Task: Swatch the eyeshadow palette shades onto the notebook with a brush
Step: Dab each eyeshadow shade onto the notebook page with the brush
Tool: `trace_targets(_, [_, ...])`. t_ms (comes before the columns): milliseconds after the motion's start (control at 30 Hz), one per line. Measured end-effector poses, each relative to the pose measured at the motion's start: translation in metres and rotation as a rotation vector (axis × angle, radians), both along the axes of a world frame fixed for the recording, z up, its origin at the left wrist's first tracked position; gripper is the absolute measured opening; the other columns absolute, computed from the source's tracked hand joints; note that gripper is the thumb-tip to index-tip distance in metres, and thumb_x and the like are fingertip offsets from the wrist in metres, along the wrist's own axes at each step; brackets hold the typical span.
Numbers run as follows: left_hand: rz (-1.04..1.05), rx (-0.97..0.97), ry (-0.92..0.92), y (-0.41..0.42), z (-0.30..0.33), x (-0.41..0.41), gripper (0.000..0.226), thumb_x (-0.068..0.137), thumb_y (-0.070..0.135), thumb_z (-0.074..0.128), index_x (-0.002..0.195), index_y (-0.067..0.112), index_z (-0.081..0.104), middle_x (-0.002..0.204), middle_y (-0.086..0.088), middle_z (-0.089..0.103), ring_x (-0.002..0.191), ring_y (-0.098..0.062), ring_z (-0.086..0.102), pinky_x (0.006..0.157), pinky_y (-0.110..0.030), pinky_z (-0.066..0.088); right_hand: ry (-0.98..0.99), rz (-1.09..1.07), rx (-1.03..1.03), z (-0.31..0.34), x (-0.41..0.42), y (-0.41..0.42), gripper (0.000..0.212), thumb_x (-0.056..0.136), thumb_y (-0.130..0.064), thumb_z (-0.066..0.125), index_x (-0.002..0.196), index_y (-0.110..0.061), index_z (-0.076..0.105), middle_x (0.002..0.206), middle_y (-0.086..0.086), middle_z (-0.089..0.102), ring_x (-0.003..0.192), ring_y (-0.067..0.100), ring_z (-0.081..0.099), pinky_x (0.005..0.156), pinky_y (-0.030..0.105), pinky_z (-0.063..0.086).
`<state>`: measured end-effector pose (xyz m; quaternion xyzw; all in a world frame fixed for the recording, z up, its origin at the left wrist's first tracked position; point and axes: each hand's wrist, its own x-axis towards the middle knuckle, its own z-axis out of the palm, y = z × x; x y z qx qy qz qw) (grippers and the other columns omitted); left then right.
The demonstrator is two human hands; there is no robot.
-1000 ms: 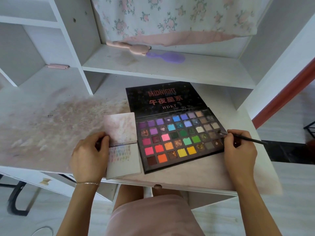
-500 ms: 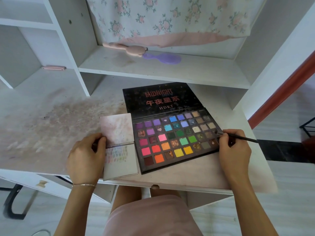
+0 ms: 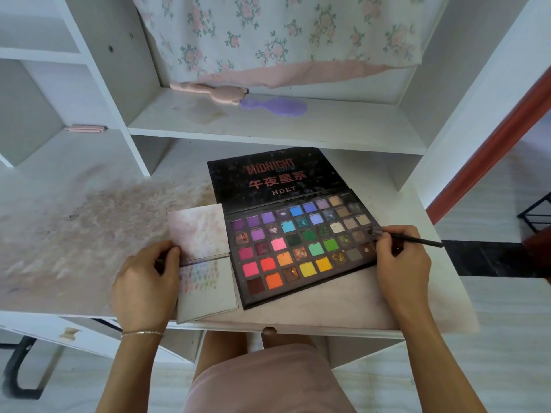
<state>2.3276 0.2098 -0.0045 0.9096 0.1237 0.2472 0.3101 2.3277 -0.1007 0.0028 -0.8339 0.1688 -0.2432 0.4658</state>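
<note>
— One eyeshadow palette (image 3: 301,248), lying open on the desk (image 3: 74,234), lid flat behind with "MIDNIGHT" and "HDKT" printed on it. Rows of square pans: purples and blues at the back, pinks, oranges and yellows toward the front, browns and greys along the right side.

— And touching it?

— Only the brush (image 3: 408,239), thin and dark. Bristle tip down at the palette's right edge, on or just above a brownish pan; hard to tell which. Handle pointing off to the right, past the desk edge.

— Held how?

— Pinched in the right hand (image 3: 401,265), fingertips (image 3: 383,241) closed on the handle close to the bristles, heel of the hand resting beside the palette's front right corner.

— Where's the notebook (image 3: 205,263)?

— Just left of the palette, touching its left edge, opened flat. Far page smudged pinkish; near page carrying small rows of pale colour dabs near its top. Front corner hanging slightly over the desk edge.

— Left hand (image 3: 146,281)?

— Curled over the notebook's left edge at the fold, thumb and fingers gripping it. Thin bracelet (image 3: 142,333) on the wrist.

— Further out?

— Powdery pink-brown staining across the desk's left half. Above, on a shelf (image 3: 328,129), a pink brush (image 3: 208,92) and a purple hairbrush (image 3: 275,105) end to end, under a floral cloth (image 3: 283,34) with a pink hem.
</note>
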Motion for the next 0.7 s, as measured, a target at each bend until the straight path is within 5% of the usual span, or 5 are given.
trace_targets(400, [-0.003, -0.005, -0.003, 0.001, -0.001, 0.000, 0.012, 0.083, 0.012, 0.061, 0.092, 0.009, 0.070, 0.076, -0.014, 0.067, 0.076, -0.034, 0.056, 0.061, -0.031, 0.038, -0.114, 0.244, 0.065, 0.013, -0.013, 0.030, 0.035, 0.088, 0.000, 0.051, 0.083, -0.034, 0.049, 0.084, -0.008, 0.057, 0.077, -0.005, 0.057, 0.056, 0.006, 0.045])
trace_targets(700, [0.008, -0.030, 0.011, -0.001, 0.000, -0.001, 0.012, 0.084, 0.015, 0.060, 0.092, 0.013, 0.070, 0.080, -0.009, 0.068, 0.078, -0.030, 0.058, 0.061, -0.031, 0.041, -0.068, 0.525, 0.116, 0.009, -0.024, 0.104, 0.034, 0.087, -0.005, 0.053, 0.081, -0.038, 0.051, 0.082, -0.012, 0.055, 0.078, 0.004, 0.057, 0.059, 0.015, 0.049])
